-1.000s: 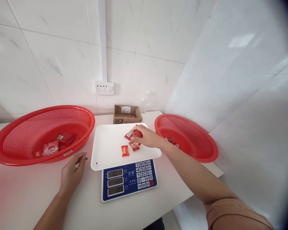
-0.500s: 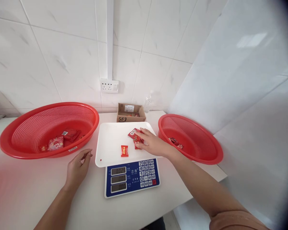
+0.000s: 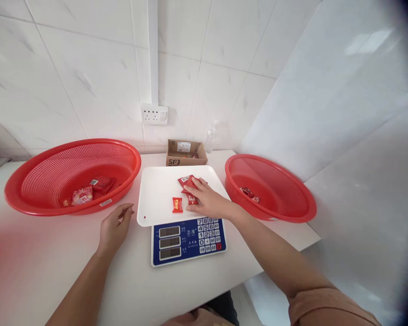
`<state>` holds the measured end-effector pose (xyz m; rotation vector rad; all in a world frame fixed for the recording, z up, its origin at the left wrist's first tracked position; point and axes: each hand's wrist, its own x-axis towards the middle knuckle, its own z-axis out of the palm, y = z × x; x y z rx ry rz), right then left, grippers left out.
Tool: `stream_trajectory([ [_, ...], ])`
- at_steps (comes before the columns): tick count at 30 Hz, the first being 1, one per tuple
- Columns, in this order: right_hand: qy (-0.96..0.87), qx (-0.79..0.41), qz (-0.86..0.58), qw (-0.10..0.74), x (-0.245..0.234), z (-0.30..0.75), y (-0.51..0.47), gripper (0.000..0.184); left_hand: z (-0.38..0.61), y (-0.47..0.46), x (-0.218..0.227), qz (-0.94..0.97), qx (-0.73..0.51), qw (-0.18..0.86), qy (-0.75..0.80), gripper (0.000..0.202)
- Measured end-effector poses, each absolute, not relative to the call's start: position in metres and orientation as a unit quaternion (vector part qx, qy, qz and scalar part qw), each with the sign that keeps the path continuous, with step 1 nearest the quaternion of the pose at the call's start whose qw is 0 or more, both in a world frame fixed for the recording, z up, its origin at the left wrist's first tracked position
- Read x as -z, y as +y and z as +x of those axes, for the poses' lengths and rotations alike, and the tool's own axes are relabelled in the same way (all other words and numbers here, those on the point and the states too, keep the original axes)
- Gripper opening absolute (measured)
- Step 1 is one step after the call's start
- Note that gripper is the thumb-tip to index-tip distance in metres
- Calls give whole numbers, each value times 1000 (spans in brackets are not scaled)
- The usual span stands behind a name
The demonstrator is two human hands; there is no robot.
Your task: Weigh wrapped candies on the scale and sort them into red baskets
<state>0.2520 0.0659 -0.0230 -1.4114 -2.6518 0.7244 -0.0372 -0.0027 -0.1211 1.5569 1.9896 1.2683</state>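
Flattening since a second ago, the right hand (image 3: 206, 203) is now lying open-fingered on the red packets (image 3: 187, 183) on the white tray (image 3: 156, 192) of the scale (image 3: 188, 240), just beside a small packet (image 3: 177, 204). The left hand (image 3: 114, 226) is resting loosely curled and empty on the white table (image 3: 136, 285). The left basket (image 3: 47, 181) and right basket (image 3: 282, 194) are flanking the scale. A cardboard box (image 3: 186, 152), a socket (image 3: 154, 114) and marbled wall tiles (image 3: 71, 68) are sitting behind.

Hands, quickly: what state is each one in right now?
Left hand: loosely curled, empty, on the table.
Right hand: open, laid flat on red snack packets on the scale tray.
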Motion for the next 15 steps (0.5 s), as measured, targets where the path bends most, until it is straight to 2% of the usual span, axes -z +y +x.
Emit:
stream_trajectory([
  [4, -850, -262, -444, 110, 17, 259, 63, 74, -35, -3, 120, 535, -446, 154, 701, 31],
  [9, -798, -230, -521, 197, -3, 297, 55, 60, -33, -2, 119, 520, -455, 155, 707, 30],
  [12, -747, -213, -594, 210, -10, 327, 56, 58, -32, -1, 119, 515, -452, 160, 710, 29],
  [15, -672, -215, -687, 176, -10, 356, 67, 59, -32, -1, 120, 512, -446, 166, 715, 29],
])
